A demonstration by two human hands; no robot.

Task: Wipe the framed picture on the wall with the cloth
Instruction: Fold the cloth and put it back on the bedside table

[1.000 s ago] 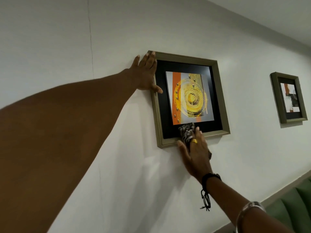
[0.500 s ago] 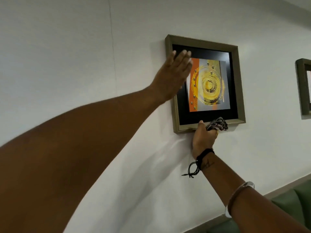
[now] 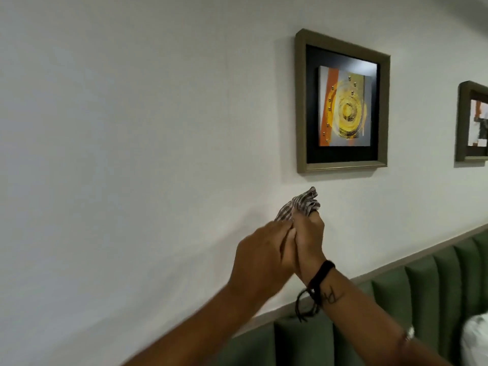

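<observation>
While both hands grip it, cloth (image 3: 299,207) pts up-right.

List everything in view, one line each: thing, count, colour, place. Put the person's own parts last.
framed picture: one, olive frame, black mount, orange and yellow art, on wall upper centre-right.
second picture: one, olive frame, cut off at right edge.
wall: one, white, fills most of view.
bench back: one, green, padded, lower right.
white object: one, bottom right corner, cannot tell what.
cloth: one, striped grey and white, bunched below framed picture.
wristband: one, black, right wrist.
left hand: one, gripping cloth.
right hand: one, gripping cloth.
</observation>
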